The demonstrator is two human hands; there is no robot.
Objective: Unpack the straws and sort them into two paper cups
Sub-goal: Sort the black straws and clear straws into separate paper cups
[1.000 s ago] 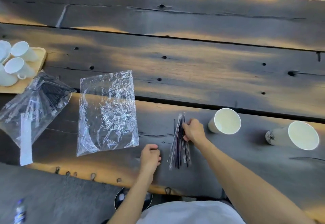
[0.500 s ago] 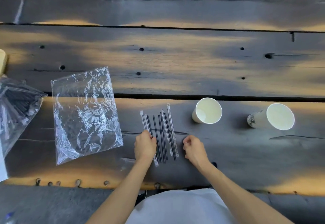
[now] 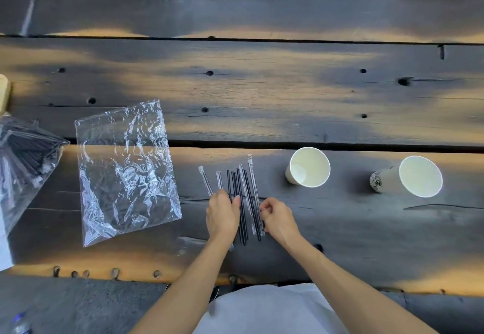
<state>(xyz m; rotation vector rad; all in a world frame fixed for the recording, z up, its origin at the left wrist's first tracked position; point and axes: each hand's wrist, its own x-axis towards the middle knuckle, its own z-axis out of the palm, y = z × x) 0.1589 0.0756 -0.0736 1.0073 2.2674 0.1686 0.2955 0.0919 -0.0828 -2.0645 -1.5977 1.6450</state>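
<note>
Closest to me, my white shirt [image 3: 272, 312] fills the bottom edge, and both my bare forearms reach forward over the near lip of the dark wooden table [image 3: 262, 92].

The straws [image 3: 242, 202] are my landmark. They lie on the nearest plank, fanned out side by side and running away from me: several thin black ones, some in clear sleeves, and a couple of clear sleeves splayed off on the left of the bunch.

My left hand [image 3: 222, 218] lies flat on the left part of the straws, palm down, fingers stretched forward and together, pressing rather than gripping. My right hand [image 3: 277, 218] is at the right edge of the straws, fingers curled in, thumb and fingertips pinching the near end of the outermost wrapped straw.

Left of the straws, apart from them, a crumpled clear plastic bag [image 3: 125, 174] lies flat and looks empty. Further left still, at the frame's edge, a second clear bag [image 3: 23, 160] holds a thick bundle of black straws.

Right of the straws, slightly further from me than their middle, stands a plain white paper cup [image 3: 309, 167], upright, nothing in it. Well beyond it to the right is a second paper cup [image 3: 416, 176], also upright and with nothing inside, with a dark print on its side.

Beyond the straws' far tips runs a dark gap between planks, then more bare boards with knots and patches of warm light.
</note>
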